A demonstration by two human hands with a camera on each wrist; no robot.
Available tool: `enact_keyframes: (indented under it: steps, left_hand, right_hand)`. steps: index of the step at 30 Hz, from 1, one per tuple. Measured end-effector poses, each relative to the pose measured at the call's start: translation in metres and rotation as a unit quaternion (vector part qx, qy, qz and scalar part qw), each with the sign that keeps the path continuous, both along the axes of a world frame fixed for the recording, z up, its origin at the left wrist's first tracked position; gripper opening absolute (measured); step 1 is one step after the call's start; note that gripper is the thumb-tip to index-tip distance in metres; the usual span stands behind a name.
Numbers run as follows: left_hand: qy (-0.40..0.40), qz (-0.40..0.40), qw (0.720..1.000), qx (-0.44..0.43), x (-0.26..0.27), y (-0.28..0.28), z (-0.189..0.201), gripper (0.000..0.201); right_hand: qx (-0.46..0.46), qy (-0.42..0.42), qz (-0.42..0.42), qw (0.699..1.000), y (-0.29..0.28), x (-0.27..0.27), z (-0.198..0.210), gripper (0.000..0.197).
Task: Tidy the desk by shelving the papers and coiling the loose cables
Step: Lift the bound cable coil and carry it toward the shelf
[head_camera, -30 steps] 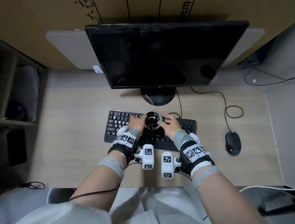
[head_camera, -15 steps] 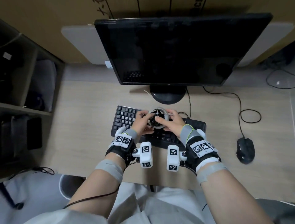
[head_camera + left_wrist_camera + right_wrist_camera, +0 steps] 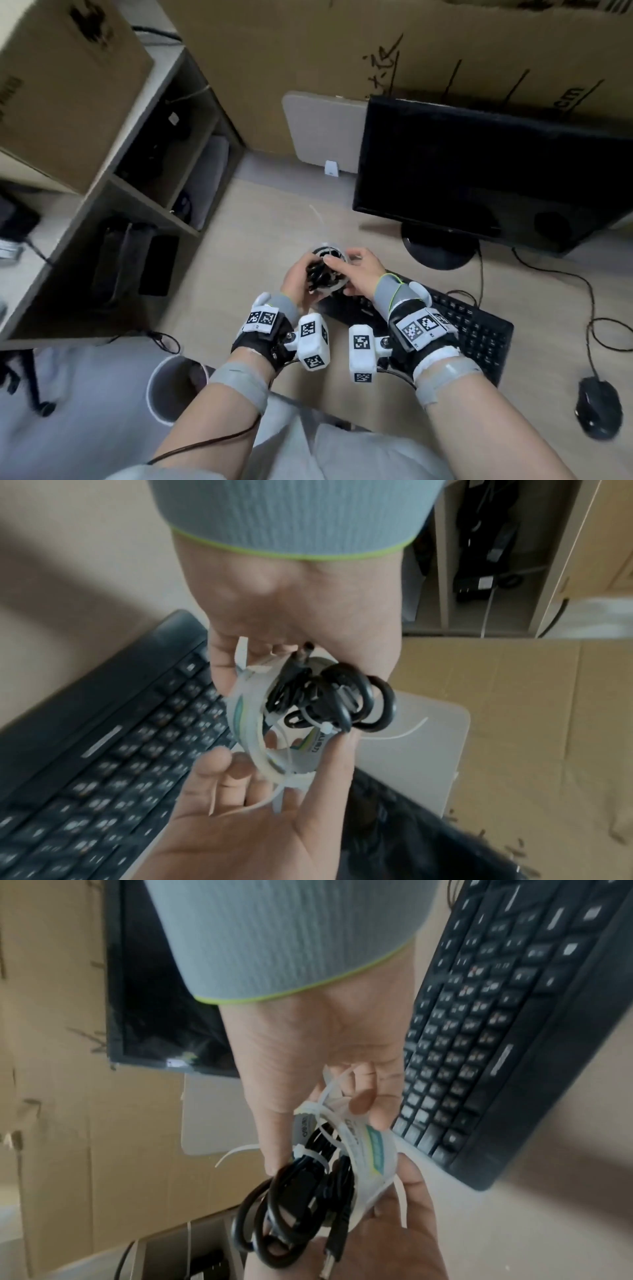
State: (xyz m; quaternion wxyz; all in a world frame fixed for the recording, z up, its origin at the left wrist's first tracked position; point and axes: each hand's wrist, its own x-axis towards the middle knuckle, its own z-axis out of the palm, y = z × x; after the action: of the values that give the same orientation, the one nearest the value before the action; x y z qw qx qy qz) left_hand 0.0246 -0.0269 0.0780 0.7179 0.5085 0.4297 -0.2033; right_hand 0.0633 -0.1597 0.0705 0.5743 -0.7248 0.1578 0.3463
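Above the bench (image 3: 239, 240), just in front of the keyboard's left end, both hands are holding one bundle in the air: a coiled black cable (image 3: 329, 696) cinched with a white zip tie (image 3: 327, 727) and tucked against a roll of clear tape (image 3: 253, 723). To the left, the shelf unit (image 3: 150, 192) is standing with dark items in its open compartments, and a waste bin (image 3: 171, 387) is sitting on the floor below the bench edge. The left hand (image 3: 298, 281) is cupping the bundle from beneath, its fingers (image 3: 219, 767) loosely curled round the tape roll. The right hand (image 3: 359, 274) is gripping from above, its fingers (image 3: 363, 1099) pinching the tape roll's rim while the thumb is pressing the cable loops. Loose zip-tie tails are sticking out of the bundle. Further right, the monitor (image 3: 479, 171), the keyboard (image 3: 479, 329) and the mouse (image 3: 599, 407) are sitting on the bench, the mouse cord trailing in slack loops.

The coiling step appears finished for this cable, and stowing seems to be in hand. The next move probably calls for carrying the bundle left to a shelf compartment without letting the loops spring free of the tape roll. No papers are visible in any view.
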Motion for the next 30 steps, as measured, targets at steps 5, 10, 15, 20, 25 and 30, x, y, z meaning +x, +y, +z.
enact_keyframes:
  steps: [5,10,15,20,25,30]
  left_hand:
    - [0.028,0.010,1.000,-0.010,0.009,0.084,-0.003,0.049]
    - [0.036,0.029,0.999,0.008,0.030,0.152,-0.009,0.062]
    - [0.031,0.043,0.999,0.004,0.047,0.204,-0.014,0.053]
    - [-0.028,0.059,0.995,-0.072,0.057,0.222,-0.018,0.047]
    - [-0.076,0.133,0.986,-0.066,0.068,0.237,-0.008,0.057]
    - [-0.142,0.263,0.953,-0.046,0.078,0.265,0.008,0.037]
  right_hand:
    - [-0.026,0.033,0.025,0.999,0.086,0.013,0.002,0.066]
    - [-0.010,0.059,0.045,0.997,0.162,0.025,0.005,0.073]
    - [0.039,0.036,0.078,0.996,0.212,0.040,0.012,0.051]
    - [0.077,0.069,0.046,0.994,0.231,0.060,0.005,0.055]
    - [0.135,0.066,0.046,0.988,0.251,0.089,0.014,0.052]
    - [0.185,0.029,0.080,0.979,0.289,0.127,0.034,0.037]
